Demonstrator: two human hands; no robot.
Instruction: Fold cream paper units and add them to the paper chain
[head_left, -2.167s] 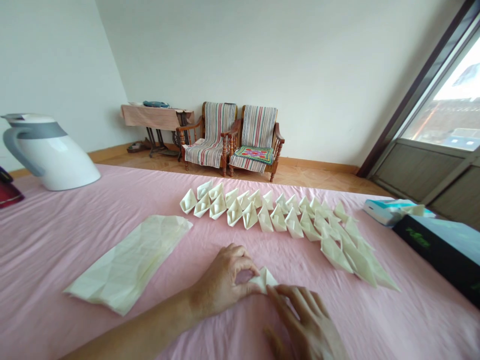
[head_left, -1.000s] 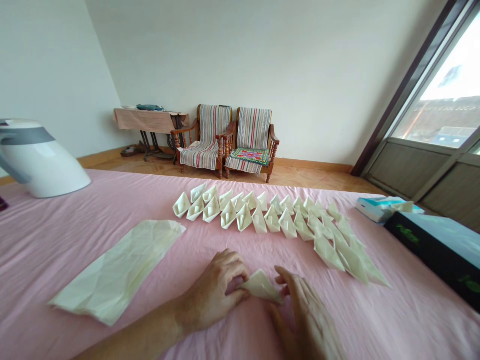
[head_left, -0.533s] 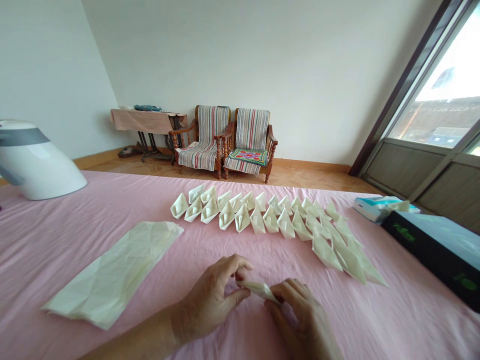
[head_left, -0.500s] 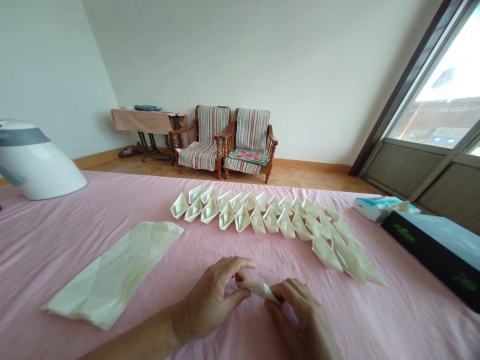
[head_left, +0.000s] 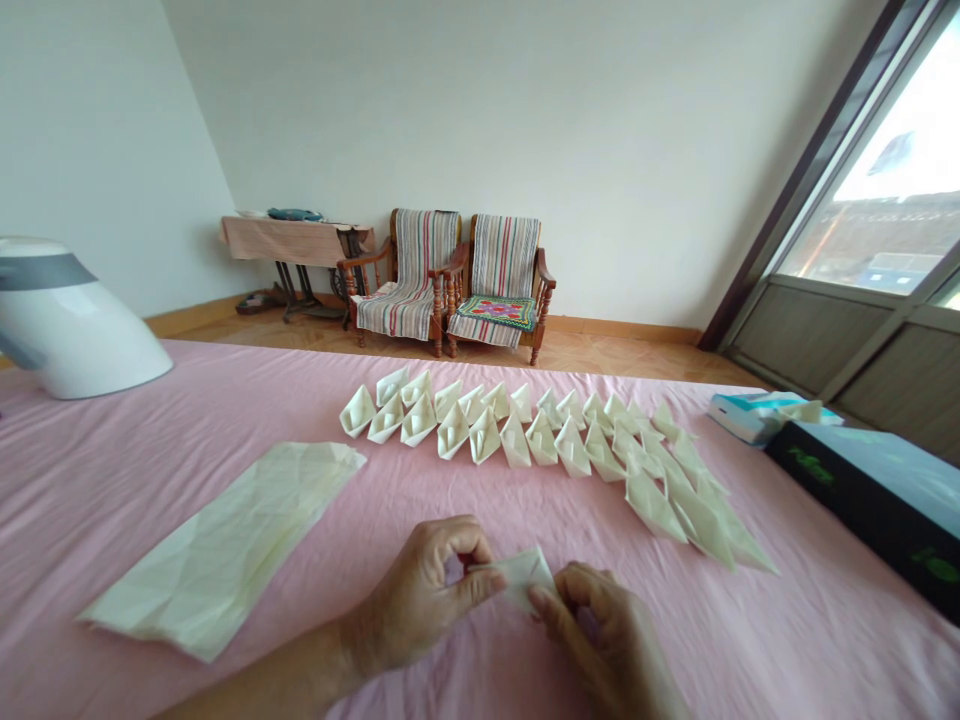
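Note:
A small folded piece of cream paper is stretched between my two hands, just above the pink cloth. My left hand pinches its left end between thumb and forefinger. At its right end, my right hand grips it with the thumb on top. Beyond my hands stand several folded paper boats, lined up in rows. Larger, longer folded pieces lie at the right end of those rows. To my left is a stack of creased flat paper sheets.
A white and grey jug stands at the far left. On the right lie a black box and a blue and white tissue pack. Two wooden armchairs and a cloth-covered sewing table stand by the wall.
The folded paper has turned so its flat face shows, where before it was seen nearly edge-on. My left fingers have closed on its left end; my right hand keeps hold.

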